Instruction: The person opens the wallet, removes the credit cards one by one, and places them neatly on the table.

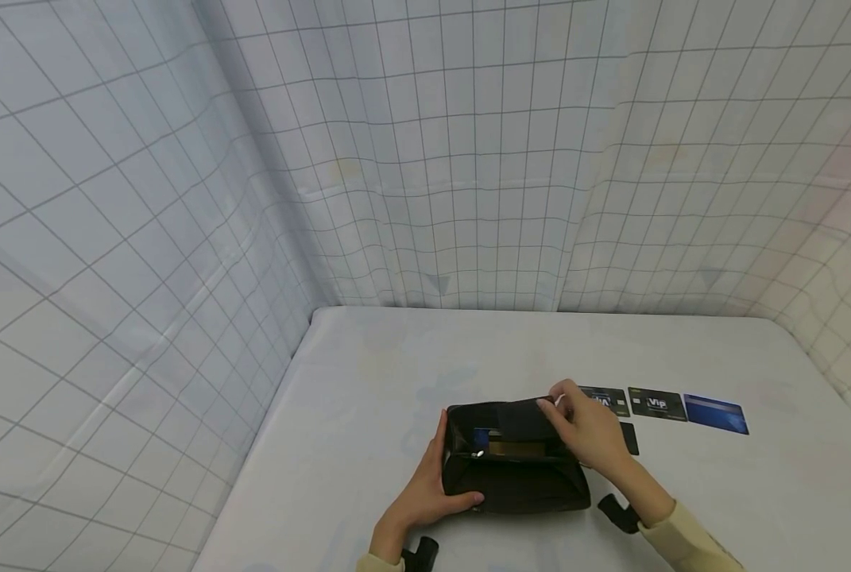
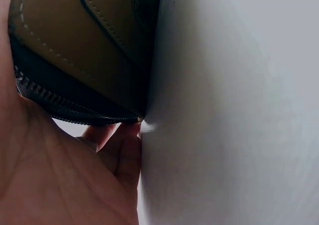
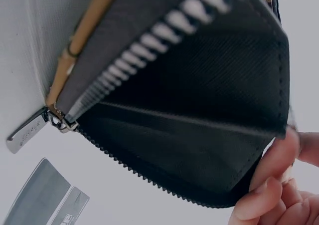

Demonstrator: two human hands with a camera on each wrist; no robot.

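Note:
A black zip-around wallet (image 1: 518, 494) lies spread open on the white table, with a blue card (image 1: 481, 438) and a tan strip showing inside. My left hand (image 1: 425, 488) grips its left end, thumb over the front edge and fingers along the side. At the back right corner, my right hand (image 1: 588, 427) pinches the wallet's edge between thumb and fingers. In the right wrist view, the zipper teeth (image 3: 144, 50) are parted and a metal zipper pull (image 3: 27, 130) hangs at the corner. The left wrist view shows the wallet's stitched brown side (image 2: 60, 35) against the palm.
Two black VIP cards (image 1: 657, 403) and a blue card (image 1: 717, 414) lie in a row right of the wallet. Another dark card (image 1: 630, 438) sits partly behind my right hand. Grid-patterned white curtains (image 1: 439, 159) enclose the table (image 1: 368, 365) at the back and sides.

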